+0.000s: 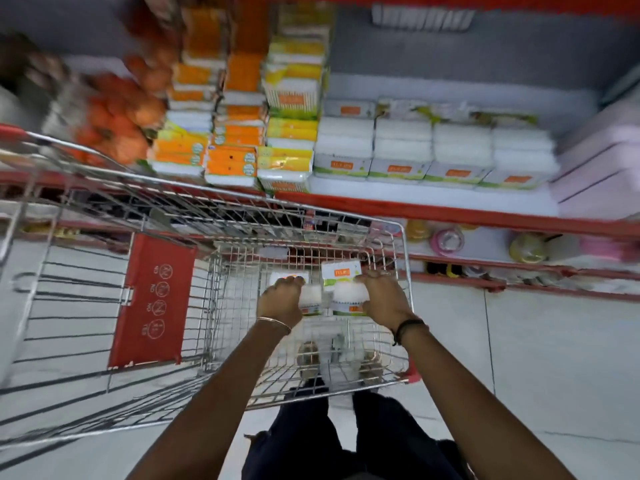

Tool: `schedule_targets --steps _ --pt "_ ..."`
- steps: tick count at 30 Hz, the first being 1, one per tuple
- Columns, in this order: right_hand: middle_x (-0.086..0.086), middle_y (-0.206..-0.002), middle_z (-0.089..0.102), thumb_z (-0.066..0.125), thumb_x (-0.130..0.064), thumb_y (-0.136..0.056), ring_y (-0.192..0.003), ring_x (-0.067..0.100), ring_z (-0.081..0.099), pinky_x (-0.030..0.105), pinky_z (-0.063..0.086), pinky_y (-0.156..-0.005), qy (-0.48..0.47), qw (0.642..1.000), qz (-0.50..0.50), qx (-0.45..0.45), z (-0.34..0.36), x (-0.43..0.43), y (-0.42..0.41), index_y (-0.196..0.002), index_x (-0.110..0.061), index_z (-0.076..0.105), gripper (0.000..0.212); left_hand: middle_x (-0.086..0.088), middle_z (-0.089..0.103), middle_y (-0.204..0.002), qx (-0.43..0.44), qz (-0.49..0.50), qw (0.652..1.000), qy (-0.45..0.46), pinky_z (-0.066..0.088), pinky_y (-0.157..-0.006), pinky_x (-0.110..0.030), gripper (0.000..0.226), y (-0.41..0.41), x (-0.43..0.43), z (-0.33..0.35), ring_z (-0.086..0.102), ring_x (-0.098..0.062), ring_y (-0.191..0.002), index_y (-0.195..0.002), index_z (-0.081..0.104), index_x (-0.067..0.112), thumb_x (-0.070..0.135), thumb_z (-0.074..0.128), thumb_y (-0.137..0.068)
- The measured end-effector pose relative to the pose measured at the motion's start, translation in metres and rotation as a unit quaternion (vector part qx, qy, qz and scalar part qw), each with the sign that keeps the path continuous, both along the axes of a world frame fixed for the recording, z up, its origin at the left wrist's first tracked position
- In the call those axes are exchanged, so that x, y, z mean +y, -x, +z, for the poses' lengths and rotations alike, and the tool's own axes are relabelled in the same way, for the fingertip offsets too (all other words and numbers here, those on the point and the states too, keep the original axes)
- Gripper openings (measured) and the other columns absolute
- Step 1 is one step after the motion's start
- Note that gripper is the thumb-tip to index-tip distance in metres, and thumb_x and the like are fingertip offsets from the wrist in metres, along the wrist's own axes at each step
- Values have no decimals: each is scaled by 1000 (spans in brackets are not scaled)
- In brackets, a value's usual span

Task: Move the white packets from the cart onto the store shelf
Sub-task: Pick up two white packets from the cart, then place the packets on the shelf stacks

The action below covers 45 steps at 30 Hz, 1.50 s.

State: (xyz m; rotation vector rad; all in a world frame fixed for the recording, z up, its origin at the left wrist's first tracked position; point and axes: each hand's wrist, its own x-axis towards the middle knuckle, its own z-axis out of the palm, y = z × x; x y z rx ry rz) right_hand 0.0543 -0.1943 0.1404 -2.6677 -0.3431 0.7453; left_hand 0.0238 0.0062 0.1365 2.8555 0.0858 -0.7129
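Both my hands reach down into the wire cart (403,258). My left hand (282,299) closes around a white packet (311,296) on the left. On the right, my right hand (382,297) grips another white packet (348,294) with an orange label. A third white packet (341,270) lies just behind them in the cart basket. The store shelf (433,202) above holds a row of the same white packets (401,147), stacked two high.
Orange and yellow packets (235,157) fill the shelf's left part. Orange net bags (117,126) hang at far left. A red child-seat flap (152,299) sits in the cart. Lower shelves with jars (528,249) run along the right. White floor tiles lie beneath.
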Motion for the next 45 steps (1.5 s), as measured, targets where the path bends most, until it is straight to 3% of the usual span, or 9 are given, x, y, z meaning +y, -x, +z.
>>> schedule_targets --steps 8,14,19,28,31,34,38,41,45 --pt "8 -125 58 67 -1 -71 -114 27 53 32 44 -95 -37 991 -39 -123 89 -25 -40 -123 -16 57 54 -8 54 -132 -122 -12 992 21 54 -85 -45 55 -40 -15 89 58 -32 -112 -134 45 19 8 61 -82" --pt "11 -133 53 71 -3 -75 -125 31 45 40 39 -106 -47 982 -65 -173 124 -47 -80 -127 -11 53 56 -8 57 -130 -204 -34 977 48 55 -87 -46 52 -89 -33 126 54 -29 -118 -129 49 16 7 66 -81" --pt "10 -126 56 69 4 -74 -120 31 46 37 42 -101 -40 972 -92 -212 125 -51 -112 -124 -10 55 54 -8 51 -134 -237 -60 968 62 52 -91 -44 56 -127 -50 127 46 -27 -125 -132 47 15 6 67 -81" --pt "10 -128 53 64 9 -77 -120 33 46 39 45 -101 -17 970 -107 -219 97 -43 -149 -127 -11 53 55 -11 55 -127 -268 -86 958 45 52 -90 -39 57 -168 -57 105 51 -29 -118 -129 50 9 -10 62 -76" --pt "10 -125 52 61 13 -75 -114 32 49 39 49 -97 -17 968 -102 -227 84 -39 -152 -125 -10 54 56 -15 60 -121 -276 -95 955 46 55 -84 -39 57 -173 -55 95 57 -33 -111 -122 56 6 -14 66 -69" --pt "9 -127 49 60 14 -75 -115 28 47 37 53 -89 -29 967 -115 -223 72 -39 -151 -127 -11 54 58 -17 65 -111 -289 -109 951 26 59 -67 -37 51 -174 -53 82 64 -35 -99 -105 67 4 -15 71 -58" --pt "16 -119 55 60 15 -76 -107 36 50 42 58 -76 -30 959 -111 -257 64 -38 -149 -115 -5 62 44 -13 69 -96 -297 -124 947 5 57 -56 -34 45 -176 -51 75 68 -31 -81 -85 72 6 -13 78 -45" --pt "21 -104 64 65 22 -64 -89 41 60 46 60 -66 -11 951 -93 -294 62 -34 -148 -102 2 68 43 -13 70 -94 -307 -128 943 22 58 -65 -36 48 -174 -51 72 68 -31 -82 -89 70 6 -14 77 -46" --pt "20 -109 63 66 4 -76 -96 38 60 44 54 -81 -49 937 -95 -332 69 -26 -130 -110 -2 64 35 -16 68 -106 -380 -123 912 93 52 -87 -41 32 -159 -46 61 63 -32 -99 -99 65 7 -4 70 -69"
